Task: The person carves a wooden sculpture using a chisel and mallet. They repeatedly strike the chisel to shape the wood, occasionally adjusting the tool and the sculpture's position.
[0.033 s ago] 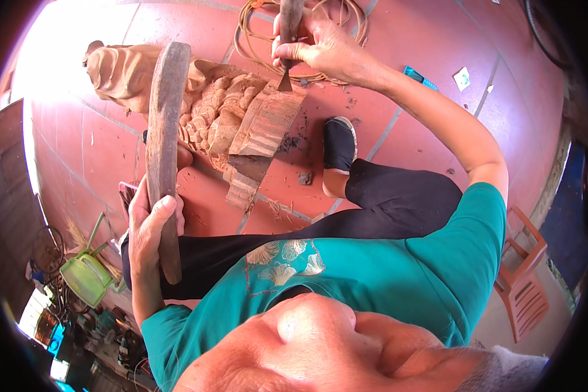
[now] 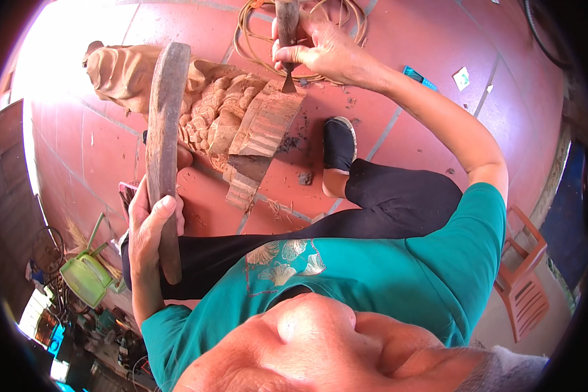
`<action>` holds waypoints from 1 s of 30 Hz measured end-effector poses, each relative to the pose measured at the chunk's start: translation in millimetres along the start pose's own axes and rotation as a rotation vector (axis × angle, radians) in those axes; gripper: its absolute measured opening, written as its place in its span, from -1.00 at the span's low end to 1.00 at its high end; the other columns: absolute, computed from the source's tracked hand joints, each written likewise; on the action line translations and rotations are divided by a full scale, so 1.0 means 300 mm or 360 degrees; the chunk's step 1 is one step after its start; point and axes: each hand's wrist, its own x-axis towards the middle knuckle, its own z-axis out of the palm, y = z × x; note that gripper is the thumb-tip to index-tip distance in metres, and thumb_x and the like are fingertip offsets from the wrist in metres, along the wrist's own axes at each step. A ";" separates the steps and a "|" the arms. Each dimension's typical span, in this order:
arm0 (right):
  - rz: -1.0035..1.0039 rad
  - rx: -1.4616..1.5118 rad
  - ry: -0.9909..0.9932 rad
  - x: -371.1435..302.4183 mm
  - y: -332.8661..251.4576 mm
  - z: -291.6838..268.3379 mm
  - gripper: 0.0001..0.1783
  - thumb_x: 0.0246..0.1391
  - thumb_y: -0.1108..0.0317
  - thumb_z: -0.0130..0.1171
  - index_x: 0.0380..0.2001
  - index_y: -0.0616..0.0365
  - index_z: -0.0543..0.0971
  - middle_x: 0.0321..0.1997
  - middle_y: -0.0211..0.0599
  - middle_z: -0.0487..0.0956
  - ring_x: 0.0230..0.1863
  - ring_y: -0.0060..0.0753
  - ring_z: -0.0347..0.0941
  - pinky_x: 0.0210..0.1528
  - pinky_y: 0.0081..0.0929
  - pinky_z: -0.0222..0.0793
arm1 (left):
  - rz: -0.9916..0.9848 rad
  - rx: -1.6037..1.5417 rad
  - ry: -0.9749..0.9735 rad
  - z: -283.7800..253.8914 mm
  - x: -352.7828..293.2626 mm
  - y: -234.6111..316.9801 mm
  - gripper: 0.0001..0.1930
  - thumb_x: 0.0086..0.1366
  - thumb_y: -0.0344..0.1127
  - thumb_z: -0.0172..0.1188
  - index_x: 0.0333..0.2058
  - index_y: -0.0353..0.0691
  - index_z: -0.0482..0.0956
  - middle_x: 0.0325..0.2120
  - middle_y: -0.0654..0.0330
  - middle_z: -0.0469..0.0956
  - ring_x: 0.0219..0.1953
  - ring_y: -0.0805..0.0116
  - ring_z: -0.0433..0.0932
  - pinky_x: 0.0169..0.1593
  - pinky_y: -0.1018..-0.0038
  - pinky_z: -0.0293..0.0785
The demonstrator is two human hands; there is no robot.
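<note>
A carved wooden figure (image 2: 232, 117) lies on the tiled floor, its surface covered in scale-like relief, with a rougher stepped block at its near right end. My right hand (image 2: 330, 52) is closed round the dark handle of a chisel (image 2: 287, 29). The chisel points down, and its flared blade is at the figure's upper right edge; contact is hard to confirm. My left hand (image 2: 149, 219) grips the lower part of a long, slightly curved wooden club (image 2: 162, 124). The club stands between my eyes and the figure, hiding part of the carving.
Wood chips and dark crumbs (image 2: 306, 178) litter the red floor tiles. Coiled hose or cable (image 2: 245, 39) lies beyond the chisel. My shod foot (image 2: 340, 144) rests right of the figure. A green plastic chair (image 2: 86, 277) is at left, an orange-brown chair (image 2: 526, 300) at right.
The chisel and my right hand have shifted very slightly to the right and down. My left hand, the club and the figure look the same.
</note>
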 end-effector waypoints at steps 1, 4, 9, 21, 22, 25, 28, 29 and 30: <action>0.0017 -0.0061 -0.0021 -0.005 -0.009 0.001 -0.76 0.29 0.46 0.17 -0.05 0.17 0.38 -0.27 -0.32 0.58 -0.17 -0.50 0.59 -0.03 -0.47 0.55 | 0.0004 0.0007 0.0000 0.000 -0.002 0.001 -0.27 0.31 0.06 0.25 0.27 -0.35 0.30 -0.54 0.27 0.42 -0.66 0.55 0.41 -0.58 0.65 0.33; -0.0006 0.0064 0.0044 -0.001 0.005 -0.010 -0.88 0.25 0.54 0.14 -0.21 0.17 0.41 -0.32 -0.40 0.50 -0.29 -0.57 0.48 -0.15 -0.51 0.49 | 0.0063 0.0019 0.0001 0.001 0.007 0.011 -0.28 0.32 0.05 0.24 0.25 -0.36 0.31 -0.54 0.27 0.43 -0.65 0.54 0.41 -0.58 0.64 0.34; -0.0226 0.0205 0.0137 0.019 0.025 0.013 -0.83 0.26 0.54 0.15 -0.12 0.17 0.41 -0.30 -0.36 0.53 -0.23 -0.54 0.54 -0.10 -0.47 0.52 | 0.0103 0.0003 0.0005 0.008 0.014 0.017 -0.30 0.32 0.04 0.24 0.23 -0.38 0.32 -0.54 0.27 0.44 -0.65 0.53 0.42 -0.57 0.63 0.34; -0.0201 -0.0041 0.0226 0.008 -0.006 0.018 -0.85 0.22 0.49 0.21 -0.20 0.16 0.45 -0.38 -0.43 0.51 -0.32 -0.58 0.46 -0.19 -0.48 0.45 | 0.0174 0.0023 -0.0056 0.022 0.006 0.028 -0.30 0.31 0.02 0.26 0.23 -0.38 0.33 -0.54 0.26 0.45 -0.65 0.55 0.41 -0.58 0.64 0.32; -0.0271 0.0004 0.0261 0.013 0.006 0.033 -0.84 0.22 0.47 0.22 -0.19 0.17 0.45 -0.35 -0.41 0.52 -0.28 -0.56 0.47 -0.16 -0.46 0.45 | 0.0185 0.0019 -0.0061 0.020 0.009 0.028 -0.31 0.31 0.02 0.26 0.22 -0.37 0.33 -0.54 0.26 0.45 -0.65 0.55 0.41 -0.59 0.64 0.33; -0.0283 -0.0343 0.0257 0.011 0.020 0.046 -0.77 0.25 0.44 0.24 -0.08 0.19 0.46 -0.25 -0.42 0.54 -0.19 -0.55 0.56 -0.05 -0.50 0.50 | 0.0170 0.0003 -0.0044 0.025 0.008 0.031 -0.33 0.31 0.01 0.26 0.20 -0.37 0.34 -0.53 0.26 0.46 -0.65 0.56 0.41 -0.59 0.66 0.33; -0.0237 -0.0470 0.0234 0.001 -0.017 0.059 -0.75 0.20 0.41 0.28 -0.09 0.13 0.48 -0.29 -0.43 0.56 -0.19 -0.58 0.53 -0.09 -0.49 0.46 | 0.0164 0.0029 -0.0054 0.034 0.006 0.043 -0.36 0.31 0.01 0.26 0.17 -0.36 0.35 -0.53 0.25 0.46 -0.65 0.57 0.41 -0.59 0.68 0.33; -0.0227 -0.0555 0.0240 -0.003 -0.030 0.059 -0.74 0.19 0.40 0.28 -0.09 0.12 0.48 -0.30 -0.42 0.56 -0.20 -0.59 0.52 -0.10 -0.48 0.46 | 0.0167 0.0043 -0.0072 0.035 0.007 0.046 -0.36 0.31 0.00 0.27 0.17 -0.35 0.35 -0.52 0.25 0.46 -0.65 0.57 0.41 -0.59 0.68 0.33; -0.0187 -0.0546 0.0217 0.000 -0.034 0.057 -0.74 0.18 0.40 0.28 -0.10 0.12 0.48 -0.31 -0.41 0.57 -0.21 -0.58 0.52 -0.10 -0.47 0.46 | 0.0171 0.0039 -0.0068 0.033 0.006 0.044 -0.36 0.31 0.01 0.27 0.17 -0.36 0.35 -0.52 0.25 0.46 -0.65 0.57 0.41 -0.59 0.68 0.33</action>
